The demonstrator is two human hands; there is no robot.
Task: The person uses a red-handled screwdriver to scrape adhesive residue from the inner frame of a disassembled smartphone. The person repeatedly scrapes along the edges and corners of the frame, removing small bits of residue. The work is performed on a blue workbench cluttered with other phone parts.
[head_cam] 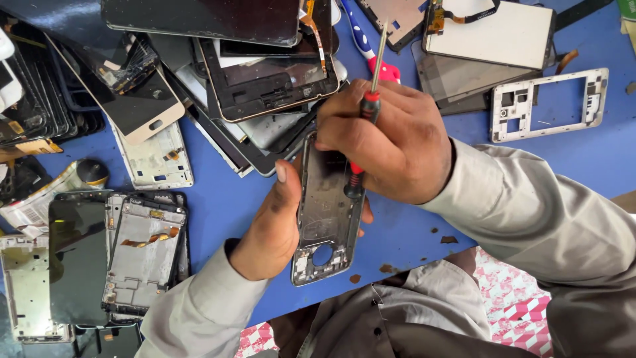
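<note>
Left hand grips phone frame; right hand grips screwdriver.

- The right hand covers the upper part of the phone frame and most of the screwdriver; whether its tip touches the frame cannot be told.
- The left hand hides the frame's left edge, and its fingers are out of sight behind it.
- The dark screen panel is cut off by the top edge.
- The stacked dark panels and the silver frame run off the left edge.
- The blue table is largely buried under parts.
</note>
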